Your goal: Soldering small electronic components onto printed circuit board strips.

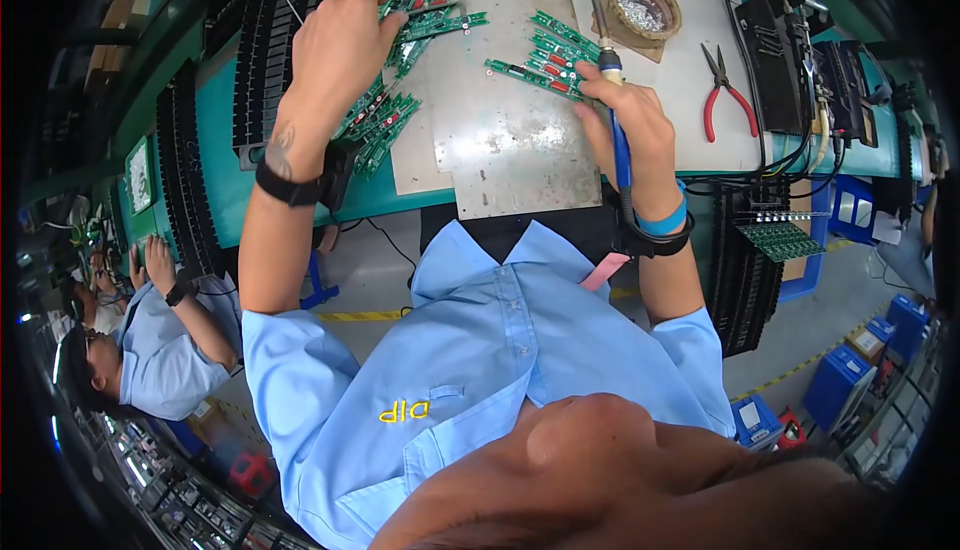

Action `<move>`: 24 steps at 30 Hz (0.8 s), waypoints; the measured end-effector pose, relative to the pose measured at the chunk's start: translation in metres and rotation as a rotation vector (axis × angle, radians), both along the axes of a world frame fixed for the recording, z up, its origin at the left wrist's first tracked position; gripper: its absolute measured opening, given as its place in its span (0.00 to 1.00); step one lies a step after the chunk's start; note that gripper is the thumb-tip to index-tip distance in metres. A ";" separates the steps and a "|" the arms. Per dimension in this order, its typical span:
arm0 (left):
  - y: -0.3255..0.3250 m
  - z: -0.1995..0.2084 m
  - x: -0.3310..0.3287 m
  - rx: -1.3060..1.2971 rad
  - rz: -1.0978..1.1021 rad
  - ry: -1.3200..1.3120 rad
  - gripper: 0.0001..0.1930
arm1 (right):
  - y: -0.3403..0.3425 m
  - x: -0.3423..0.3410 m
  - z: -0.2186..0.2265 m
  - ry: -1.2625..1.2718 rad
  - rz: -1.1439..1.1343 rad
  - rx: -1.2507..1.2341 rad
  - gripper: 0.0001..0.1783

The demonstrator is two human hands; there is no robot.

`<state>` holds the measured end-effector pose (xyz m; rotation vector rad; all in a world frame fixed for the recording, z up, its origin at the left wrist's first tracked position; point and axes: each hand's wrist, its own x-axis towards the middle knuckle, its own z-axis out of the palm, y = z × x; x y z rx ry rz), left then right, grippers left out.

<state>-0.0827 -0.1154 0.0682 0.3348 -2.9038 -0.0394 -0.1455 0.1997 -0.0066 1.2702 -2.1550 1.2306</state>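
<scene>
Two hands work apart: the left hand (340, 45) pinches a green circuit board (437, 26) lying long-axis left to right beside the heap of boards (380, 115), while the right hand (625, 120) grips a blue soldering iron (612, 90) upright. Its tip seems to be at the second cluster of boards (550, 55), nearer the right hand, on the metal plate (500, 140).

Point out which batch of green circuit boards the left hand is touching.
The batch at the metal plate's top-left corner: the left hand rests on it. The other batch lies by the right hand holding the soldering iron.
</scene>
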 end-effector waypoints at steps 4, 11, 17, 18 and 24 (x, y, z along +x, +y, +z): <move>0.043 0.018 0.044 0.151 -0.108 0.103 0.12 | -0.004 0.001 -0.003 0.011 0.024 0.090 0.22; 0.092 -0.014 0.094 0.409 -0.237 0.078 0.13 | 0.000 0.017 -0.006 -0.043 0.091 0.034 0.22; 0.118 -0.037 0.094 0.646 -0.233 0.200 0.13 | -0.005 0.019 -0.005 -0.034 0.059 0.011 0.24; 0.118 -0.041 0.095 0.662 -0.229 0.187 0.12 | -0.005 0.021 -0.006 -0.041 0.059 0.022 0.24; 0.123 -0.052 0.092 0.763 -0.213 0.177 0.09 | -0.005 0.029 -0.009 -0.063 0.041 0.015 0.25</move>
